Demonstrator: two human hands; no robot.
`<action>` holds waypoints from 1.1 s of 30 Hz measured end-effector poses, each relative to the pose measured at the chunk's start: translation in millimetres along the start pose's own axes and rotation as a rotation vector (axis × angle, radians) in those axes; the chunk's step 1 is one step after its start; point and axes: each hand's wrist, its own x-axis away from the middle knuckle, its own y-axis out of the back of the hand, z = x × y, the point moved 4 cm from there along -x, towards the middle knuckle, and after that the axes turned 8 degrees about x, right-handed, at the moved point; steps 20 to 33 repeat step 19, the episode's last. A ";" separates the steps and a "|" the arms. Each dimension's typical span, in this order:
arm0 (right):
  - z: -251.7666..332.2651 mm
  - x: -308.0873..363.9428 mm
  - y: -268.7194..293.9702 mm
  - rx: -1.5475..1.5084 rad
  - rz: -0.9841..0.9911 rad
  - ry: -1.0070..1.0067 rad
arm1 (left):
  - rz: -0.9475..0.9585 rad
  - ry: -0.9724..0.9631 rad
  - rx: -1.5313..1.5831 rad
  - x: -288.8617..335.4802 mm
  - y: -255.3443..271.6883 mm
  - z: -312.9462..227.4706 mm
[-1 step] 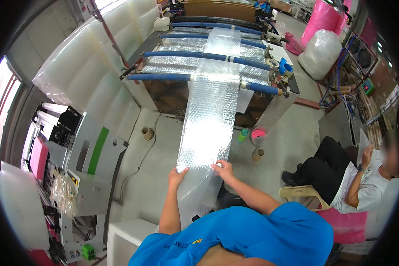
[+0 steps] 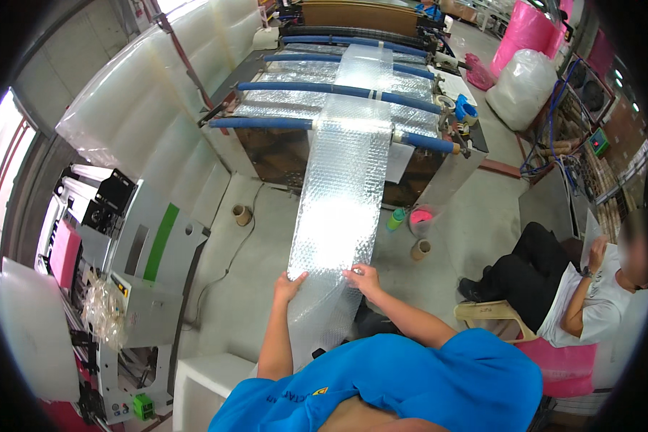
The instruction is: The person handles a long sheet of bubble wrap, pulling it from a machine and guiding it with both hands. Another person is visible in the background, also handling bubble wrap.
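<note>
A long strip of clear bubble wrap (image 2: 340, 180) comes down toward me from the blue rollers of a machine. My left hand (image 2: 289, 286) is closed on its left edge, with the thumb lying on top. On the opposite edge my right hand (image 2: 364, 279) pinches the wrap between thumb and fingers. Between the rollers and my hands the strip is stretched fairly flat, with a bright glare in its middle. Below my hands its loose end (image 2: 324, 320) hangs toward my body, partly hidden by my shirt.
The machine's blue front roller (image 2: 266, 124) lies ahead. Cardboard cores (image 2: 420, 249), a green bottle (image 2: 395, 219) and a cable (image 2: 227, 270) are on the floor. A grey machine (image 2: 147, 266) stands left, near large wrap rolls (image 2: 151, 93). A person sits at right by a beige chair (image 2: 486, 311).
</note>
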 end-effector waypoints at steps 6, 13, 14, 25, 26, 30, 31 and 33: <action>8.2 52.7 -27.0 -0.048 0.168 -0.163 | -0.044 -0.149 0.131 11.6 14.4 0.7; 33.1 53.4 -38.2 -0.179 0.097 -0.033 | -0.121 -0.171 0.048 17.6 35.1 -23.9; 31.7 53.0 -37.9 -0.171 0.088 -0.022 | -0.144 -0.176 0.022 20.0 34.7 -25.4; 21.1 53.1 -32.3 0.002 -0.041 0.097 | -0.176 -0.179 0.096 25.1 32.2 -25.9; 21.1 53.1 -32.3 0.002 -0.041 0.097 | -0.176 -0.179 0.096 25.1 32.2 -25.9; 21.1 53.1 -32.3 0.002 -0.041 0.097 | -0.176 -0.179 0.096 25.1 32.2 -25.9; 21.1 53.1 -32.3 0.002 -0.041 0.097 | -0.176 -0.179 0.096 25.1 32.2 -25.9; 21.1 53.1 -32.3 0.002 -0.041 0.097 | -0.176 -0.179 0.096 25.1 32.2 -25.9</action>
